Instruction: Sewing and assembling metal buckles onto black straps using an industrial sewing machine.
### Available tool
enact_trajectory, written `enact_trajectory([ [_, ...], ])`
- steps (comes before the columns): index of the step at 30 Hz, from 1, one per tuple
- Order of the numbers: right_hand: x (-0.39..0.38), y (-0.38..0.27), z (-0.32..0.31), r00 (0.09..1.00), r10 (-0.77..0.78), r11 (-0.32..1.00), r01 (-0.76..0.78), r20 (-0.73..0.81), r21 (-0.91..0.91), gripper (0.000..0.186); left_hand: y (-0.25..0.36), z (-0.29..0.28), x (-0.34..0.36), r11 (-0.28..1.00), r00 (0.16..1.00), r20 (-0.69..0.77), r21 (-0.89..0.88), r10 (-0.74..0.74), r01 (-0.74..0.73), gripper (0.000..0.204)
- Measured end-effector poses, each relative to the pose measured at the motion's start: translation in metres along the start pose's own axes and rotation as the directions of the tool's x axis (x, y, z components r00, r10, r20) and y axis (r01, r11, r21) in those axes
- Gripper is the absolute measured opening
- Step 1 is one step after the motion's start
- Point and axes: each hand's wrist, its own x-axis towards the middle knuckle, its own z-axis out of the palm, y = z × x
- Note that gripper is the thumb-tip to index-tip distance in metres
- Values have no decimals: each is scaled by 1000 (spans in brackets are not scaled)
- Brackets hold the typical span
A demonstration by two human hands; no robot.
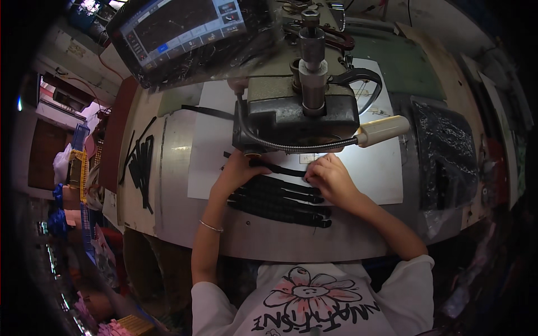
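A narrow black fabric strap [283,169] runs between my two hands, just below the head of a sewing machine [302,115]. At its left part, my left hand [238,172] has thumb and fingers closed on the strap; the machine's edge covers some fingertips. My right hand [332,176] pinches the strap's right end between thumb and fingers. Closer to me, several similar black straps [274,210] lie side by side, partly on a white sheet [381,193] and partly on the grey table [263,241].
A screen [185,28] in clear wrap stands at the far left. The machine carries a lamp [384,130] on a bendy metal neck. More black strips [141,168] lie at the table's left. A dark plastic-wrapped package [445,151] rests at the right.
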Motion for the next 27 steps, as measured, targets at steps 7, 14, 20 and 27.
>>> enact_trajectory([
  [7,1,-2,-4,998,60,996,-61,9,63,7,22,19,3,996,993,112,74,40,-49,27],
  [14,-18,12,-33,939,315,908,-257,-137,330,13,39,57,1,873,929,-54,365,367,-324,30],
  [20,-25,21,-28,797,589,476,-476,134,739,14,35,77,11,864,933,-18,384,360,-326,26],
  [27,-19,12,-24,793,600,456,-447,105,770,12,33,73,11,957,962,20,95,273,-274,23],
])
